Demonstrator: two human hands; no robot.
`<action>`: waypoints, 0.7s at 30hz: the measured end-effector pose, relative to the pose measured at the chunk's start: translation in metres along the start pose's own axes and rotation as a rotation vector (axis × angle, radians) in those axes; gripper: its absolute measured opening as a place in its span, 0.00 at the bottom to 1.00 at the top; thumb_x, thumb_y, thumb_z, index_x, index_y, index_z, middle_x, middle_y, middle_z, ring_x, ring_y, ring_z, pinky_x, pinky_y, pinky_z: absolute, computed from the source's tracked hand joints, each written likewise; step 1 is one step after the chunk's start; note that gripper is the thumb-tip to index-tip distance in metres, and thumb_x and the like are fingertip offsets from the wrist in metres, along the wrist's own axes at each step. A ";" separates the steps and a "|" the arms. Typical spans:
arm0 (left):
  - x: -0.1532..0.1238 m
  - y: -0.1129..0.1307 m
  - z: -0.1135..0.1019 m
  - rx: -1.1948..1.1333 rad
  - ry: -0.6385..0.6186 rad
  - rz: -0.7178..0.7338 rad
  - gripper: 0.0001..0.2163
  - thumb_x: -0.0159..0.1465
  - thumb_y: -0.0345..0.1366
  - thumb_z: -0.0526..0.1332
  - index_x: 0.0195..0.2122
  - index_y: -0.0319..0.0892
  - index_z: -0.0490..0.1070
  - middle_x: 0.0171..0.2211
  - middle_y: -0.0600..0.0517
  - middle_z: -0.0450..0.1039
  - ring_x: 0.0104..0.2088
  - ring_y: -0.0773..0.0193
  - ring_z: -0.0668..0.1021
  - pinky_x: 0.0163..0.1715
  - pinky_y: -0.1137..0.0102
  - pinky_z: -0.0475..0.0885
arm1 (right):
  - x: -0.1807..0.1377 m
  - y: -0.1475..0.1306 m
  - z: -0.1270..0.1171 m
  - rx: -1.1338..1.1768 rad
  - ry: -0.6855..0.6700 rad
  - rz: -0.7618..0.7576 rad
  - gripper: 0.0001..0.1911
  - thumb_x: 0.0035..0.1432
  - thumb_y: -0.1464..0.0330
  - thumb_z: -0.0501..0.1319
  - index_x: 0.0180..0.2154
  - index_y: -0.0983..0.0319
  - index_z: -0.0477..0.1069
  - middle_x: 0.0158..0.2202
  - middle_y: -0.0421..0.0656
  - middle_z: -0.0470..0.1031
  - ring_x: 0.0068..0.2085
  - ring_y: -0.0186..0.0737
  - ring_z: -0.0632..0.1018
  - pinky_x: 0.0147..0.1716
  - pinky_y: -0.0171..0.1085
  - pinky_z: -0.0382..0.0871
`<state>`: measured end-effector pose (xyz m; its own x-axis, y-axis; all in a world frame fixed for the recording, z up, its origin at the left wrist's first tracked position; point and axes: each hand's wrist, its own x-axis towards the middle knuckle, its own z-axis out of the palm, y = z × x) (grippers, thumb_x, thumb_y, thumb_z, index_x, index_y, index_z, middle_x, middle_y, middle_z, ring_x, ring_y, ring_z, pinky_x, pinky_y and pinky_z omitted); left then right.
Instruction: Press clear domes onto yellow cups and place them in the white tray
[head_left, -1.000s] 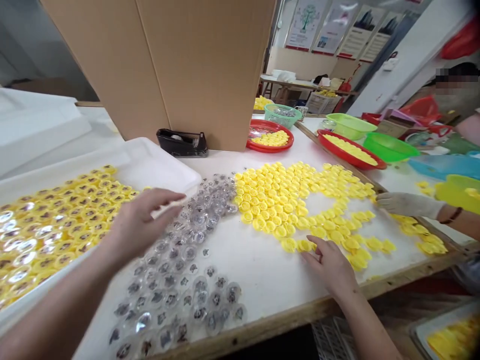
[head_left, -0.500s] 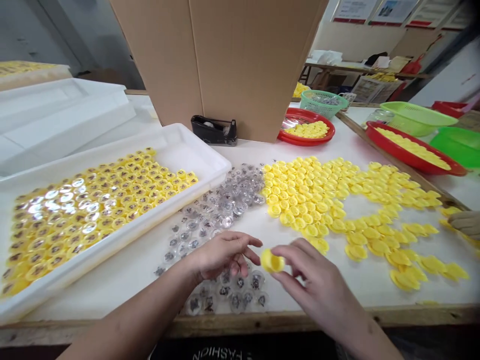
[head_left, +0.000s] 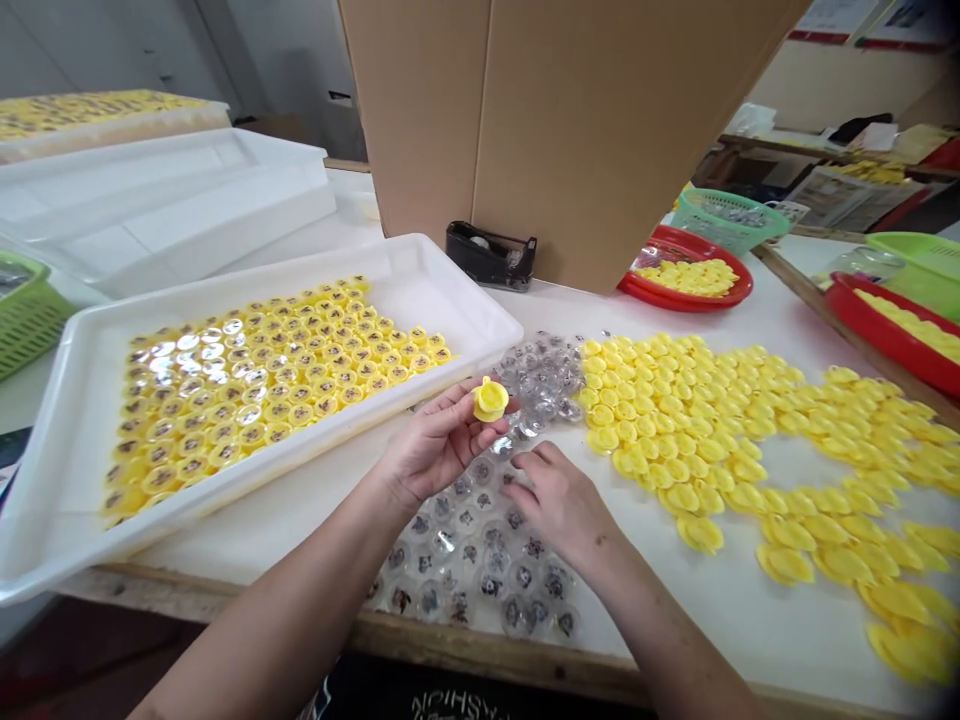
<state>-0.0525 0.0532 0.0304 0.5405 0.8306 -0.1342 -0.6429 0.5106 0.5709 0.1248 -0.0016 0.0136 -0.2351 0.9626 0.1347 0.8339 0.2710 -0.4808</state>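
Note:
My left hand (head_left: pixel 448 437) holds a small round yellow plastic cup (head_left: pixel 490 399) between thumb and fingers, above the table. Just right of it, my right hand (head_left: pixel 553 492) reaches down among clear round caps (head_left: pixel 491 560) printed with small dark pictures. Its thumb and forefinger come close together at the caps; whether they pinch one is hidden. To the right, many yellow cups (head_left: pixel 675 420) lie spread in rows on the white table. On the left stands a white tray (head_left: pixel 450 290) with many yellow pieces (head_left: pixel 247 390) that have printed pictures on top.
A cardboard box (head_left: pixel 555 130) stands at the back, with a black tape dispenser (head_left: pixel 491 257) before it. Red plates (head_left: pixel 742 290) of yellow pieces and a green basket (head_left: pixel 727 220) sit back right. Stacked white trays (head_left: pixel 277 200) stand back left. A wooden edge (head_left: pixel 420 645) runs along the front.
The yellow cup has passed from my right hand to my left, which has risen. My right hand has moved left onto the clear caps. The view has turned left.

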 end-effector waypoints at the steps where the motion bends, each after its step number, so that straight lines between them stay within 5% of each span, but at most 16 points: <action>1: 0.000 0.000 0.000 -0.005 -0.001 0.007 0.13 0.65 0.30 0.55 0.51 0.37 0.65 0.42 0.42 0.75 0.35 0.68 0.80 0.36 0.80 0.75 | 0.001 -0.001 0.006 -0.008 -0.019 -0.005 0.03 0.52 0.74 0.62 0.31 0.62 0.71 0.32 0.44 0.68 0.34 0.43 0.74 0.35 0.42 0.70; 5: -0.001 -0.002 0.001 -0.004 0.016 -0.004 0.12 0.65 0.28 0.55 0.49 0.35 0.65 0.42 0.41 0.75 0.37 0.65 0.81 0.37 0.78 0.75 | -0.001 -0.001 0.016 0.016 -0.041 0.002 0.08 0.55 0.77 0.56 0.28 0.61 0.71 0.31 0.44 0.69 0.34 0.43 0.74 0.37 0.43 0.70; 11: -0.001 -0.014 0.003 0.047 0.004 -0.064 0.14 0.61 0.29 0.61 0.48 0.37 0.66 0.42 0.42 0.75 0.37 0.61 0.81 0.34 0.77 0.76 | -0.025 0.023 -0.004 0.228 0.031 0.153 0.09 0.60 0.70 0.52 0.36 0.62 0.70 0.33 0.45 0.75 0.33 0.41 0.77 0.35 0.42 0.72; 15: -0.002 -0.034 0.005 0.119 -0.003 -0.130 0.16 0.56 0.30 0.66 0.45 0.37 0.68 0.39 0.46 0.75 0.32 0.65 0.80 0.29 0.78 0.74 | -0.046 0.027 -0.023 0.728 0.093 0.290 0.12 0.62 0.64 0.54 0.45 0.61 0.68 0.30 0.42 0.75 0.30 0.37 0.78 0.29 0.37 0.74; 18: -0.004 -0.049 0.009 0.159 -0.053 -0.210 0.17 0.55 0.30 0.68 0.45 0.38 0.69 0.35 0.48 0.75 0.33 0.64 0.80 0.33 0.76 0.74 | -0.052 0.021 -0.031 1.179 0.158 0.373 0.11 0.56 0.65 0.62 0.42 0.58 0.71 0.29 0.40 0.75 0.31 0.36 0.77 0.28 0.35 0.72; 21: -0.007 -0.058 0.013 0.203 -0.106 -0.257 0.18 0.54 0.31 0.68 0.45 0.38 0.68 0.36 0.47 0.75 0.36 0.63 0.80 0.37 0.73 0.72 | -0.052 0.018 -0.030 1.296 0.171 0.406 0.09 0.54 0.66 0.65 0.38 0.58 0.74 0.30 0.39 0.75 0.30 0.33 0.75 0.27 0.32 0.69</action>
<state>-0.0119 0.0147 0.0083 0.7312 0.6472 -0.2157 -0.3626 0.6366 0.6806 0.1665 -0.0470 0.0238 0.0548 0.9872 -0.1498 -0.2543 -0.1313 -0.9582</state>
